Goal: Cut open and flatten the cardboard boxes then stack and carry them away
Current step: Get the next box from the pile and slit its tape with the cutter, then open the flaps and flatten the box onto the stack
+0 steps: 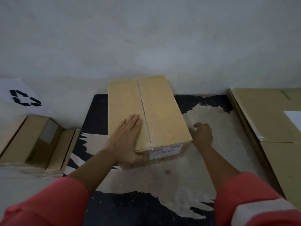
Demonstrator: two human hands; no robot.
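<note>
**Sealed box on the mat, your left hand flat on top**

The box is plain brown cardboard, rectangular and closed. Clear tape runs down the seam between its top flaps and wrinkles over the near edge. There's a white label on the near face, but the print is too blurry to read. It sits on a black mat whose surface is torn away in a big ragged beige patch. The far end of the box reaches the pale wall.

Your left hand lies palm down on the lid just left of the seam. Its fingers are straight and together, and the thumb hooks over the near top edge. Your right hand is low beside the box's right side with its fingers loosely curled. I can't see anything in it, and I can't tell if it actually touches the cardboard. Both sleeves are coral red.

To your right there's a stack of flattened cardboard with smooth sheets and layered edges. To your left are a couple of open boxes, and a white recycling sign is behind them.
</note>
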